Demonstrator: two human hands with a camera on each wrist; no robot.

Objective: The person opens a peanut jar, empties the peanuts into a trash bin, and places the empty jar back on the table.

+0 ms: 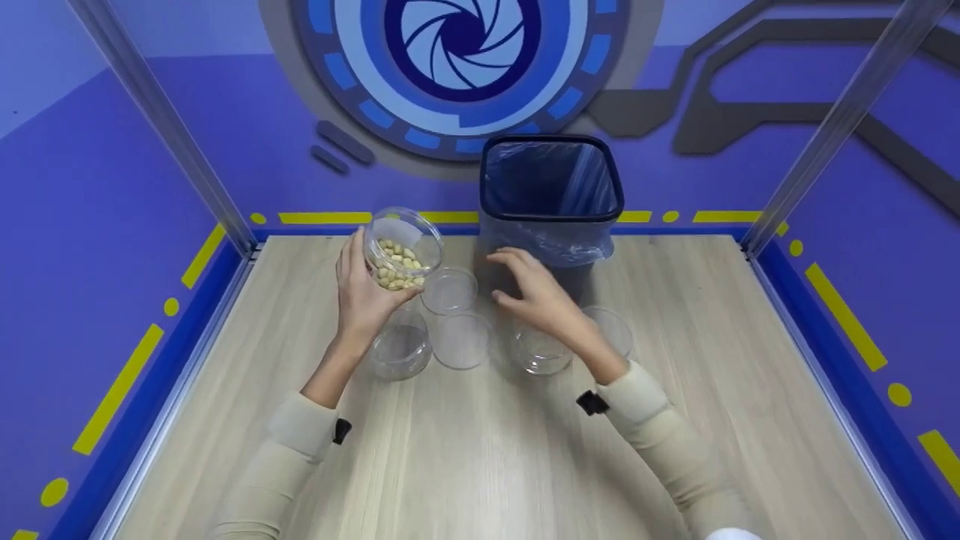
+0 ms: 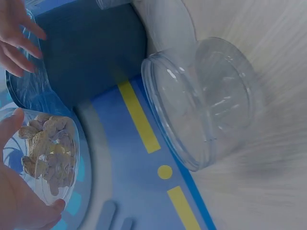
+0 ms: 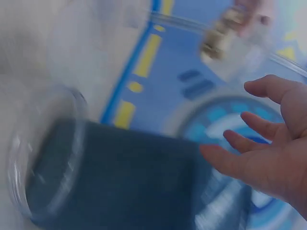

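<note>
My left hand (image 1: 361,291) grips a round clear plastic jar (image 1: 424,241), raised above the table's back part and tilted. Inside it lie peanuts in their shells (image 1: 397,264), seen closer as peanuts (image 2: 53,139) in the left wrist view. My right hand (image 1: 546,298) holds nothing; its fingers (image 3: 256,88) are spread and relaxed in front of the bin. Below the left hand stands a second clear jar (image 1: 401,351) with no lid on. Under the right forearm is another clear jar (image 1: 541,352), partly covered by the wrist.
A dark bin (image 1: 495,217) with a transparent liner stands against the back wall. Between the jars lie clear round lids, one lid (image 1: 450,291) behind another lid (image 1: 460,342). A further clear disc (image 1: 613,331) lies by the right wrist. Metal-edged side walls border the wooden table (image 1: 480,465).
</note>
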